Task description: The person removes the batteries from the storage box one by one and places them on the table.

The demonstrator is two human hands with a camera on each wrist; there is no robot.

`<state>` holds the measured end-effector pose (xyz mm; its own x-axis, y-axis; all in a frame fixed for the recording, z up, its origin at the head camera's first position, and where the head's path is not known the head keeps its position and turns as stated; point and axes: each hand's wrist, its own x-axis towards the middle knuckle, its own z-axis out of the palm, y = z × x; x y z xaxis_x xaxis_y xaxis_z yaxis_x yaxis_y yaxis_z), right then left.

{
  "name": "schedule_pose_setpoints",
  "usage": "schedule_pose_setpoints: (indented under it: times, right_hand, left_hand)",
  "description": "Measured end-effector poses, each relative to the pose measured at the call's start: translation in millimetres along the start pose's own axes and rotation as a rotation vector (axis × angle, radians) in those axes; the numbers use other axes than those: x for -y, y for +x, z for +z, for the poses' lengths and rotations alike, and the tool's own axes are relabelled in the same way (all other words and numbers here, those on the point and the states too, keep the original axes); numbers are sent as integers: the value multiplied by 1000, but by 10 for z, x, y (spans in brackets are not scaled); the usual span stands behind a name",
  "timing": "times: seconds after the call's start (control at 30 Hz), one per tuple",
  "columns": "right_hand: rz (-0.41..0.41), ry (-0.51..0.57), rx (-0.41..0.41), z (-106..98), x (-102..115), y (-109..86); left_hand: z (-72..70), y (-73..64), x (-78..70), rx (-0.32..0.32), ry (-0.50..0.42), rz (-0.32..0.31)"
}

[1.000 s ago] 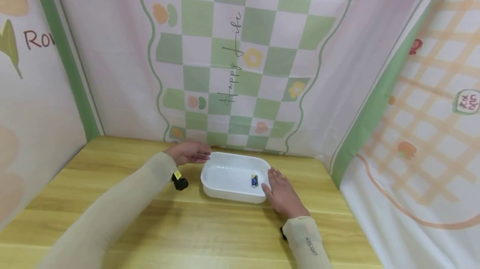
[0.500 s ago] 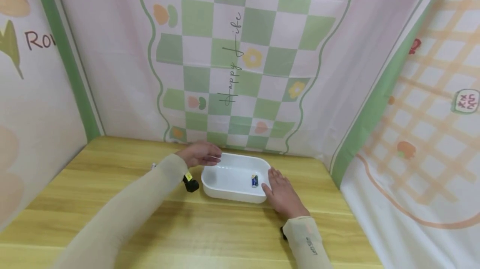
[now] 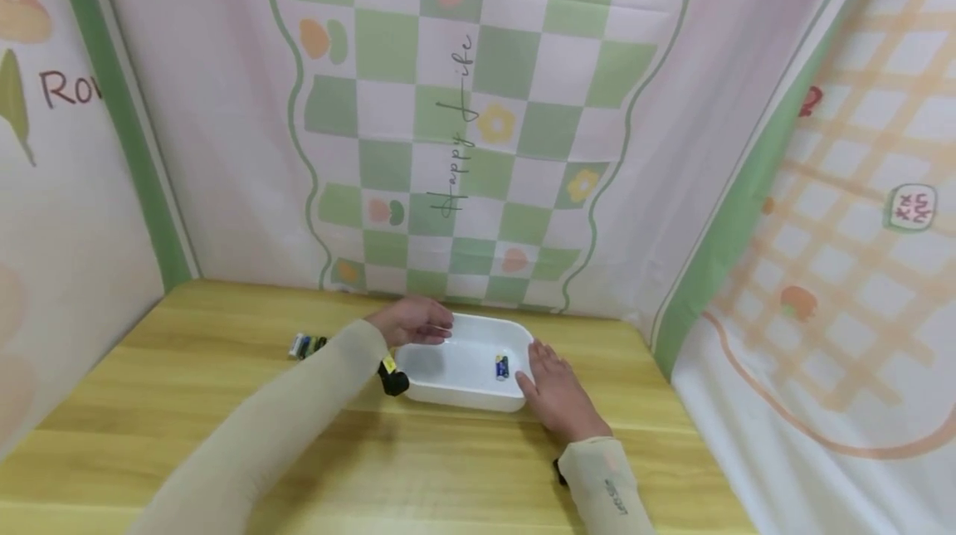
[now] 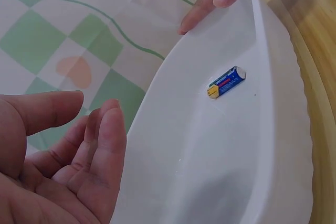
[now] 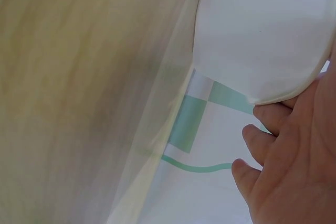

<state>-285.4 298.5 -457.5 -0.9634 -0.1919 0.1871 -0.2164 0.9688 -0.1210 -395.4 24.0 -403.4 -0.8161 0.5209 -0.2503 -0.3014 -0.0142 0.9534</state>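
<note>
A white rectangular tray point(image 3: 463, 396) stands on the table. Two small batteries point(image 3: 502, 367) lie side by side near its right end; the left wrist view shows their blue and yellow wrapping point(image 4: 227, 82). My left hand point(image 3: 415, 320) hovers over the tray's left end. Its thumb and fingers point(image 4: 107, 145) are apart, loosely bent, and hold nothing. At the right end my right hand point(image 3: 558, 394) holds the tray, thumb over the rim and fingers outside. In the right wrist view those fingers point(image 5: 257, 142) lie by the tray's wall point(image 5: 262, 40), and the thumb is hidden.
Several more batteries point(image 3: 308, 346) sit in a row on the wooden table point(image 3: 441, 477), left of the tray and partly behind my left sleeve point(image 3: 299, 427). A patterned cloth point(image 3: 463, 145) hangs along the table's back edge, with others at both sides.
My left hand has moved right, from beside the tray to over its left end. The batteries on the table have come into sight behind the sleeve. My right hand stays put.
</note>
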Motion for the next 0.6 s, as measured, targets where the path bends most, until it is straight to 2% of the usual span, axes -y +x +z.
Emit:
schedule_pose_setpoints:
  times: [0.17,0.4,0.6]
  right_hand:
    - [0,-8,-8,-3,7,-2]
    - [-23,-5,-14,-15,6,-8]
    - [-29,1,-11,-6,8,-5]
  left_hand:
    - [44,31,14,10,-3,-10]
    - [104,114,42,-25,22,-45]
    - [181,186,104,-6,17,-60]
